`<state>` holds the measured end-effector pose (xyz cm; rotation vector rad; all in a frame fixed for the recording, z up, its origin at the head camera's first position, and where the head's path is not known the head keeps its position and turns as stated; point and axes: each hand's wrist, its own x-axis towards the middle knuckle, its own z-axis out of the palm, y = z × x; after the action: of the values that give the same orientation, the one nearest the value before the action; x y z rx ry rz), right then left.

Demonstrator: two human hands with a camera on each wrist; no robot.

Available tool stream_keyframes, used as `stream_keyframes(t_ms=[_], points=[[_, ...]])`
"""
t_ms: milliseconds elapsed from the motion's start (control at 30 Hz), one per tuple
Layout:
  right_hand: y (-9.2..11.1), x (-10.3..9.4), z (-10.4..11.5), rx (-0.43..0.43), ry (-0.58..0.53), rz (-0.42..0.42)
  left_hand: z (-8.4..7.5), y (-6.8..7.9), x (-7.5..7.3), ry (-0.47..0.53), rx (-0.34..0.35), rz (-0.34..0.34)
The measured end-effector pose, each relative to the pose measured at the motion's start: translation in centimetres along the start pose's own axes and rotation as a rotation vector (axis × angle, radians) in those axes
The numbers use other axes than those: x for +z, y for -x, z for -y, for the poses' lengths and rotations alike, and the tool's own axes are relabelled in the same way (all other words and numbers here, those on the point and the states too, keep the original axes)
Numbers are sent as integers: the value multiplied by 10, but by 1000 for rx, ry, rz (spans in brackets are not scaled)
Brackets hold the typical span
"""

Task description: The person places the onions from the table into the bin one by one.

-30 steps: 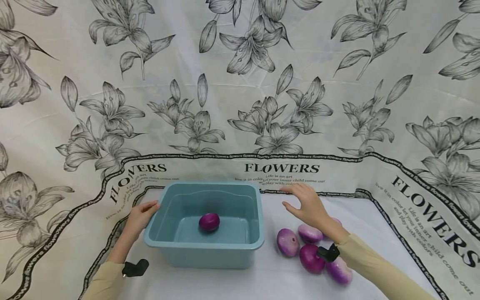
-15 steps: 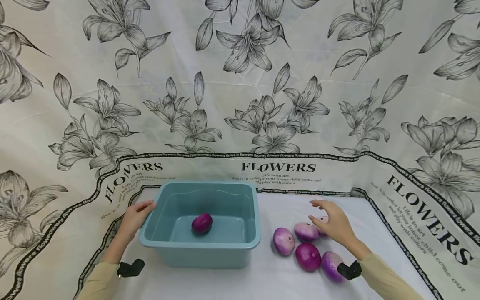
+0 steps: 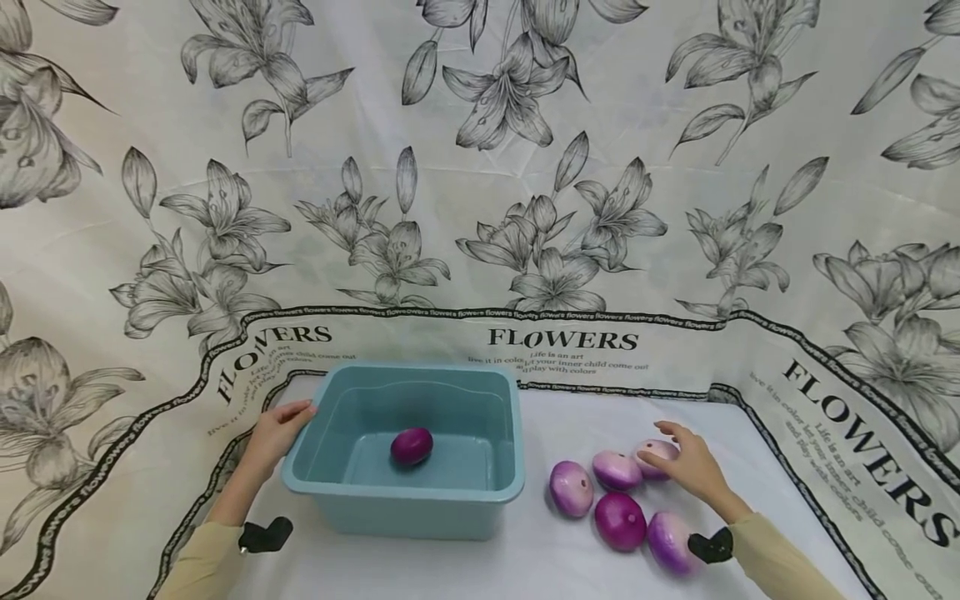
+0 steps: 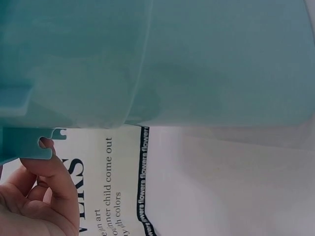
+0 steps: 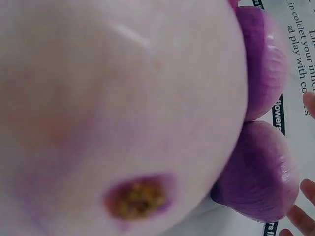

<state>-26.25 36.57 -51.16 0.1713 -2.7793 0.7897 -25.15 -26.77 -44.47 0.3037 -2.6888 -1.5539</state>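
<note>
My left hand [image 3: 273, 435] grips the left rim of the blue-green plastic basin [image 3: 408, 512]; its curled fingers [image 4: 56, 179] show beneath the rim in the left wrist view. One dark purple onion [image 3: 412, 447] lies inside on the basin's floor. To the right, my right hand [image 3: 699, 468] is at the farthest pale purple onion [image 3: 655, 448], with thumb and fingers spread about it. Whether they press on it cannot be told. In the right wrist view, fingertips [image 5: 298, 219] show at the right edge beside an onion [image 5: 261, 172], and a big near onion [image 5: 123, 98] fills the left.
Several more onions lie close together right of the basin: a pale one [image 3: 572, 489], another pale one [image 3: 617, 470], a dark purple one [image 3: 620, 521] and a purple one [image 3: 670, 542] under the right wrist. White cloth [image 3: 390, 571] covers the table; flower-printed fabric [image 3: 420, 208] hangs behind.
My right hand has moved from above the onions, right and down, to the farthest onion. My left hand keeps its place on the basin rim. The camera has shifted slightly.
</note>
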Motion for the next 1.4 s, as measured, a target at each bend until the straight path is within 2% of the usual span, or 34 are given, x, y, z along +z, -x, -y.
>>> stream_keyframes(t_ms=[133,367,600,767,1133,1400], points=[[0,6,-8,49,11,48,1,1,0,4,-1,-2],[-5,11,-15,56,24,91,2,0,0,11,9,-5],[-7,12,-12,75,6,214,1,0,1,-2,14,-11],[-10,14,-14,56,-5,267,1,-1,2,4,20,-13],[-15,11,-17,-38,0,288,4,-2,3,10,25,-19],[-14,8,-19,-23,28,265,2,-1,2,6,30,-16]])
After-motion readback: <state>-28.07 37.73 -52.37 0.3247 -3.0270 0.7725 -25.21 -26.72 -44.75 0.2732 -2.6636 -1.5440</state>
